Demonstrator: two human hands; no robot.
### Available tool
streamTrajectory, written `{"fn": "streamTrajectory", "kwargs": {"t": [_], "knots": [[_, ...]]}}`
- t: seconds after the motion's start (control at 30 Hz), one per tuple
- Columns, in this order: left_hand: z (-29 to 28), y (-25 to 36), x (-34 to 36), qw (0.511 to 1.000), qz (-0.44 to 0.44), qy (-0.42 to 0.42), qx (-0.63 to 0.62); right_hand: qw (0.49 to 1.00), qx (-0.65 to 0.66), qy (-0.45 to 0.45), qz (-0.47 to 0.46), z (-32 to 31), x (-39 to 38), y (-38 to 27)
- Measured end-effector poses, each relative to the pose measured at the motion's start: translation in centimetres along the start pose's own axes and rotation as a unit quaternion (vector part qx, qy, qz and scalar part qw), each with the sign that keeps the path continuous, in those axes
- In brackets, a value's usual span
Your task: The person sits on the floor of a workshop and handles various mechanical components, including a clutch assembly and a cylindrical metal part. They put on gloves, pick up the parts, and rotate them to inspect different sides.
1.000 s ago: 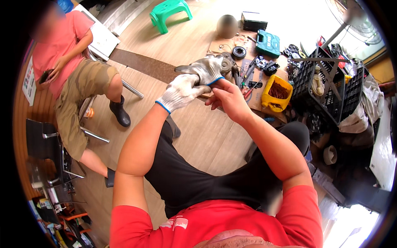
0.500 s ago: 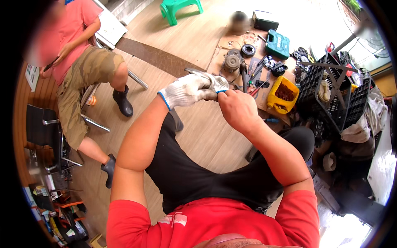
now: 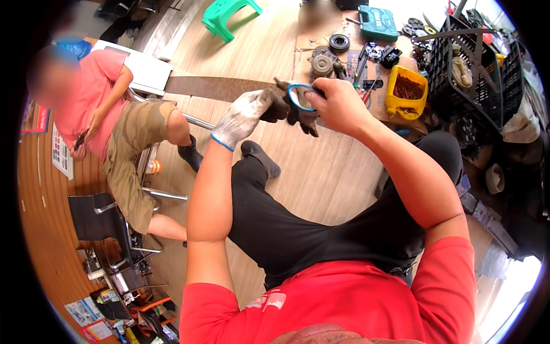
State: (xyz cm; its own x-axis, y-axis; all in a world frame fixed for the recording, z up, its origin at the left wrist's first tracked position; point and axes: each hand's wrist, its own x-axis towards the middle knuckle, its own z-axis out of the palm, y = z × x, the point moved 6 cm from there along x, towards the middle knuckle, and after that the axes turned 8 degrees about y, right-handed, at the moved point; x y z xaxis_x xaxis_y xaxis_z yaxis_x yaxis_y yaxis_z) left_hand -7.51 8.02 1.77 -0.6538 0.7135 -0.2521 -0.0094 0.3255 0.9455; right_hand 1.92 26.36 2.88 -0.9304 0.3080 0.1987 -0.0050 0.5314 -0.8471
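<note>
My left hand (image 3: 252, 112) wears a whitish knitted work glove with dark, dirty fingertips and a blue-edged cuff. Its fingers are curled together, and nothing shows in them. Just to its right, a second work glove (image 3: 304, 120) hangs in the air with its blue-rimmed opening turned up towards me and its dark fingers dangling. My bare right hand (image 3: 342, 107) pinches the rim of that opening between thumb and fingers. Both hands are held out above the floor, in front of my knees.
Beyond my hands, a round metal machine part (image 3: 322, 66) and a small black wheel (image 3: 339, 43) lie on cardboard. Right of them are a teal tool case (image 3: 378, 23), a yellow container (image 3: 395, 103) and black crates (image 3: 452, 63). A seated person (image 3: 97, 86) is at left; a green stool (image 3: 220, 20) stands farther off.
My hands have drawn apart. The loose glove, bunched between them before, now hangs with its cuff spread from my right hand, and my left hand has let go. The view has shifted.
</note>
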Motion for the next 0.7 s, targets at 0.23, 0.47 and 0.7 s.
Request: {"fn": "streamTrajectory", "kwargs": {"t": [0.23,0.47,0.7], "knots": [[0.2,-0.7,0.2,0.998,-0.034,0.040,0.031,0.997,0.034,-0.001,0.069,-1.1,0.1,0.5],[3.2,0.9,-0.1,0.996,-0.068,0.005,0.060,0.995,-0.089,0.022,0.031,-0.4,-0.1,0.5],[3.3,0.0,0.6,0.989,-0.104,0.065,0.085,0.995,-0.081,0.049,-0.012,0.2,0.0,0.4]]}}
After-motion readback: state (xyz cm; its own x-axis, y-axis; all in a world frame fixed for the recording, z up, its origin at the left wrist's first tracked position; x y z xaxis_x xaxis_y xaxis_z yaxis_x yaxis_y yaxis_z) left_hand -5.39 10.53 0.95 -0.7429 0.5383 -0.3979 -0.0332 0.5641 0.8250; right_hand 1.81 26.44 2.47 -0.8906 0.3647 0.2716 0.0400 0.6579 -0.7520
